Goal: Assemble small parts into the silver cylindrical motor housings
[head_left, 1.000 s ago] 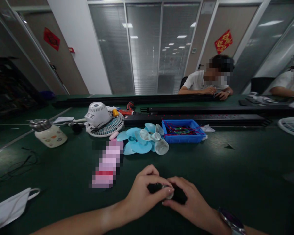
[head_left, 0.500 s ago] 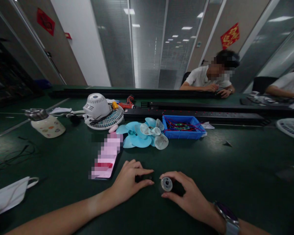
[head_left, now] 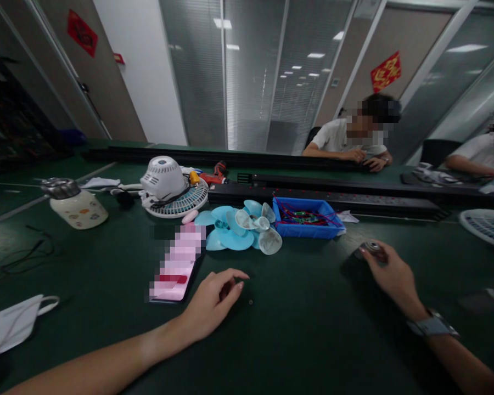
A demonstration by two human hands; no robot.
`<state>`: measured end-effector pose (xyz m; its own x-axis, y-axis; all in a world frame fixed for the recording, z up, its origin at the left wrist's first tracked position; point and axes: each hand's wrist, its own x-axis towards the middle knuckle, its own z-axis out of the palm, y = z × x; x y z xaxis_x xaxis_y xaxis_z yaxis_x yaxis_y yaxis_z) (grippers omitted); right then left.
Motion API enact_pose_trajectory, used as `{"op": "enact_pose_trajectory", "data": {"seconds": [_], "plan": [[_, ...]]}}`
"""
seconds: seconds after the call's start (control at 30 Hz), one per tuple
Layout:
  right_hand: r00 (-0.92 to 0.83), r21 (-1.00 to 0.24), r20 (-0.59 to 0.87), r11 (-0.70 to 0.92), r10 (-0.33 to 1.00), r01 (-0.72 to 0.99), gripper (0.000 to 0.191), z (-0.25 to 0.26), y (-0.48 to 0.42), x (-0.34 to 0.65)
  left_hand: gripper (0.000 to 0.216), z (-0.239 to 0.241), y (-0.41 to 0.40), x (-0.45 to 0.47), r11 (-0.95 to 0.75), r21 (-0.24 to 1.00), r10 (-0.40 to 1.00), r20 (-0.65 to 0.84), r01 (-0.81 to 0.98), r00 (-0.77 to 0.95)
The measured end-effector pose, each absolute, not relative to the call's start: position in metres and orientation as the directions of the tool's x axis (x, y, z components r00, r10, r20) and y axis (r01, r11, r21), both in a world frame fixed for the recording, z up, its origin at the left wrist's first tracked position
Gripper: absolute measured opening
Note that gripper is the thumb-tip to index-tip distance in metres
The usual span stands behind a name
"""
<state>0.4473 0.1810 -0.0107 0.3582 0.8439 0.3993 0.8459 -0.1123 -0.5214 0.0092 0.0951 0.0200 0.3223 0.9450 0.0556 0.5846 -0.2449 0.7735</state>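
Note:
My right hand point(head_left: 391, 274), with a watch on the wrist, grips a small round silver metal part point(head_left: 371, 248), possibly a small motor, between thumb and fingers. Motion blurs it a little. On the dark green table, my left hand point(head_left: 216, 296) rests with fingers curved, thumb and forefinger apart and nothing between them. A tiny ring-shaped piece point(head_left: 251, 302) lies just right of its fingertips. Beyond that hand is a phone point(head_left: 175, 269) with a pink screen. Light blue fan blades point(head_left: 230, 227) and a greyish clear one point(head_left: 270, 241) lie overlapped farther back.
A blue bin point(head_left: 308, 228) holds circuit boards and red wires. A white fan housing point(head_left: 164, 178) sits on its grille, near a red power tool point(head_left: 216, 176). Left are a floral flask point(head_left: 80, 211) and a white mask point(head_left: 12, 326). Black rails cross behind; two people sit beyond.
My right hand has carried the metal part to the right and farther back. My left hand has shifted slightly left, and the tiny ring-shaped piece now shows beside it.

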Motion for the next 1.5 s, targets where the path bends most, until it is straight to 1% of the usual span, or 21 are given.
{"op": "enact_pose_trajectory", "data": {"seconds": [0.1, 0.17, 0.23, 0.3, 0.33, 0.4, 0.43, 0.47, 0.5, 0.53, 0.6, 0.67, 0.83, 1.03, 1.1, 1.17, 1.2, 1.27, 1.33, 1.4, 1.5], "plan": [[0.380, -0.533, 0.390, -0.131, 0.838, 0.836, 0.059, -0.020, 0.185, 0.459, 0.028, 0.020, 0.095, 0.010, -0.256, 0.751, 0.946, 0.065, 0.608, 0.318], [0.380, -0.560, 0.396, -0.107, 0.836, 0.821, 0.063, -0.021, 0.185, 0.459, 0.026, 0.020, 0.095, 0.010, -0.261, 0.743, 0.945, 0.067, 0.616, 0.320], [0.372, -0.541, 0.477, -0.068, 0.796, 0.838, 0.072, -0.014, 0.181, 0.450, 0.026, 0.020, 0.095, 0.009, -0.260, 0.748, 0.946, 0.069, 0.611, 0.318], [0.321, -0.445, 0.625, -0.012, 0.712, 0.895, 0.080, 0.000, 0.172, 0.431, 0.024, 0.019, 0.095, 0.008, -0.248, 0.770, 0.950, 0.073, 0.588, 0.304], [0.260, -0.379, 0.691, 0.031, 0.674, 0.925, 0.078, 0.009, 0.164, 0.417, 0.023, 0.019, 0.095, 0.008, -0.240, 0.785, 0.952, 0.076, 0.571, 0.295], [0.054, -0.254, 0.742, 0.205, 0.668, 0.945, 0.063, 0.026, 0.145, 0.379, 0.021, 0.017, 0.095, 0.007, -0.222, 0.817, 0.957, 0.076, 0.532, 0.281], [-0.101, -0.208, 0.703, 0.339, 0.704, 0.918, 0.051, 0.033, 0.135, 0.357, 0.021, 0.017, 0.095, 0.007, -0.212, 0.832, 0.958, 0.074, 0.513, 0.276], [-0.284, -0.186, 0.618, 0.488, 0.733, 0.853, 0.043, 0.039, 0.124, 0.335, 0.021, 0.016, 0.095, 0.006, -0.204, 0.845, 0.960, 0.073, 0.495, 0.271], [-0.440, -0.197, 0.503, 0.594, 0.744, 0.780, 0.041, 0.042, 0.115, 0.313, 0.021, 0.016, 0.095, 0.006, -0.195, 0.857, 0.962, 0.073, 0.476, 0.263], [-0.544, -0.222, 0.400, 0.654, 0.738, 0.723, 0.043, 0.044, 0.107, 0.293, 0.022, 0.016, 0.095, 0.006, -0.187, 0.868, 0.964, 0.073, 0.459, 0.255], [-0.658, -0.286, 0.263, 0.709, 0.705, 0.645, 0.046, 0.043, 0.096, 0.261, 0.024, 0.015, 0.094, 0.006, -0.177, 0.883, 0.969, 0.079, 0.434, 0.235], [-0.690, -0.338, 0.213, 0.715, 0.692, 0.612, 0.043, 0.037, 0.095, 0.241, 0.024, 0.016, 0.093, 0.006, -0.179, 0.889, 0.970, 0.087, 0.422, 0.227], [-0.675, -0.423, 0.227, 0.695, 0.702, 0.581, 0.023, 0.020, 0.105, 0.224, 0.025, 0.015, 0.094, 0.007, -0.192, 0.878, 0.964, 0.086, 0.438, 0.251], [-0.588, -0.449, 0.353, 0.683, 0.728, 0.576, 0.012, 0.032, 0.116, 0.250, 0.029, 0.017, 0.094, 0.006, -0.172, 0.863, 0.961, 0.041, 0.475, 0.273], [-0.470, -0.462, 0.407, 0.621, 0.783, 0.633, 0.013, 0.042, 0.125, 0.282, 0.029, 0.018, 0.094, 0.006, -0.169, 0.858, 0.959, 0.031, 0.486, 0.281], [-0.270, -0.483, 0.476, 0.506, 0.837, 0.715, 0.018, 0.048, 0.137, 0.326, 0.029, 0.018, 0.094, 0.006, -0.174, 0.851, 0.956, 0.026, 0.496, 0.291], [-0.155, -0.489, 0.515, 0.438, 0.843, 0.755, 0.023, 0.049, 0.144, 0.349, 0.029, 0.017, 0.095, 0.006, -0.176, 0.847, 0.956, 0.025, 0.501, 0.294], [0.031, -0.461, 0.593, 0.307, 0.804, 0.833, 0.031, 0.048, 0.155, 0.395, 0.030, 0.015, 0.096, 0.007, -0.179, 0.841, 0.955, 0.023, 0.510, 0.296], [0.117, -0.410, 0.613, 0.188, 0.781, 0.892, 0.037, 0.043, 0.164, 0.429, 0.030, 0.013, 0.097, 0.008, -0.181, 0.837, 0.956, 0.027, 0.517, 0.292], [0.148, -0.381, 0.587, 0.110, 0.796, 0.918, 0.038, 0.038, 0.170, 0.450, 0.030, 0.012, 0.097, 0.008, -0.183, 0.835, 0.958, 0.032, 0.519, 0.286], [0.193, -0.400, 0.559, 0.058, 0.807, 0.914, 0.035, 0.031, 0.175, 0.459, 0.029, 0.012, 0.098, 0.007, -0.175, 0.834, 0.961, 0.028, 0.524, 0.276]]}}
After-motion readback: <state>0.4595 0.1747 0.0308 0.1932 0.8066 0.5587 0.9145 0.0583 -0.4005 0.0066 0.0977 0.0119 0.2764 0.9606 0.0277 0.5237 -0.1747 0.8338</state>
